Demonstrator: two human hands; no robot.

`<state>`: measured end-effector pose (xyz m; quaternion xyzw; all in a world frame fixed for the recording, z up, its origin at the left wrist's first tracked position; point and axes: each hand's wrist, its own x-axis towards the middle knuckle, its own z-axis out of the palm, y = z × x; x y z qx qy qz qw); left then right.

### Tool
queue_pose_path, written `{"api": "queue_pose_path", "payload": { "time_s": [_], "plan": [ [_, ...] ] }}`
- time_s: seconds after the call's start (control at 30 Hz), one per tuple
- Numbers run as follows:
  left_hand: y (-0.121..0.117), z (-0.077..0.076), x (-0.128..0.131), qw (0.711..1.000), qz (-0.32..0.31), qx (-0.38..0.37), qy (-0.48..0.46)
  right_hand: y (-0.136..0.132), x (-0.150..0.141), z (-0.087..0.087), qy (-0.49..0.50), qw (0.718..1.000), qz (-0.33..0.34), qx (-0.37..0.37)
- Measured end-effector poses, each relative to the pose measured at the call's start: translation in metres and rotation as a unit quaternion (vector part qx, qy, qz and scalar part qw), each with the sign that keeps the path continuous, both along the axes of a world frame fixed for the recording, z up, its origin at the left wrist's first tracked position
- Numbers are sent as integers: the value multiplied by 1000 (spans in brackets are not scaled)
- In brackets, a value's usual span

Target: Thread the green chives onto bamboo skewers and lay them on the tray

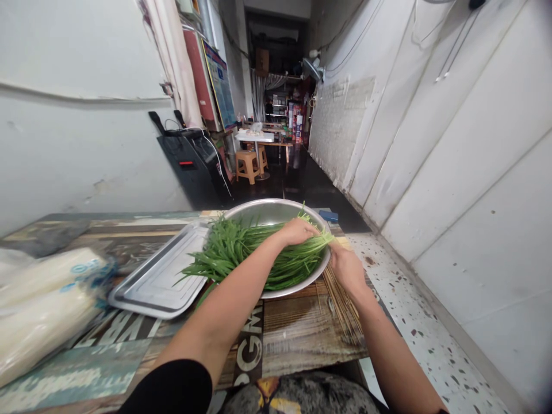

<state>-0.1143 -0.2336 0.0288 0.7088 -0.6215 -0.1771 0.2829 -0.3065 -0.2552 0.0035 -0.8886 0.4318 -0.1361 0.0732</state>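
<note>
A round metal bowl (297,288) stands on the table, heaped with long garlic chives (241,247). Their leafy green tips spread left over the rim, and the paler stem ends point right. My left hand (297,231) reaches over the heap, its fingers closed around stems near the pale ends. At the bowl's right rim, my right hand (346,267) is closed against the stem ends; its fingertips are partly hidden. Below that hand, thin wooden skewers (345,305) lie loosely bunched on the table.
Left of the bowl lies a shallow metal tray (161,270), with some chive leaves hanging over its edge. Clear plastic bags with pale contents (52,305) fill the table's left side. A small blue object (328,216) sits behind the bowl. The patterned tabletop (297,339) ends near my lap.
</note>
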Motion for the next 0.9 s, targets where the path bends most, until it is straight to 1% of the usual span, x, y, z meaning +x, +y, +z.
{"api": "queue_pose_path", "payload": {
  "time_s": [0.1,0.13,0.17,0.27,0.37,0.43,0.57,0.67,0.77,0.83,0.9],
  "plan": [
    [1,2,8,991,128,-2,-29,-1,-1,-2,-3,1000,1,-2],
    [1,0,10,987,155,8,-46,-1,-1,-3,-6,1000,1,-3],
    [0,-2,12,983,168,24,-64,-1,-2,-4,-8,1000,2,-4],
    [-2,-9,15,975,178,69,-115,-1,-2,-4,-7,1000,0,-6],
    [-5,-15,15,966,199,54,-159,0,-2,-3,0,1000,-2,-5],
    [-7,-18,14,962,198,42,-184,0,-1,-3,2,1000,-3,-6],
    [-13,-21,11,960,174,35,-218,0,-1,-3,4,1000,-5,-7],
    [-16,-22,8,959,170,17,-225,-1,-1,-3,4,1000,-1,-13],
    [-18,-23,3,960,145,23,-239,-1,-1,-3,5,1000,1,-17],
    [-18,-22,0,960,128,13,-250,-1,-1,-3,8,1000,-1,-16],
    [-17,-21,-2,961,130,7,-244,0,-1,-2,10,1000,-5,-14]
  ]
}}
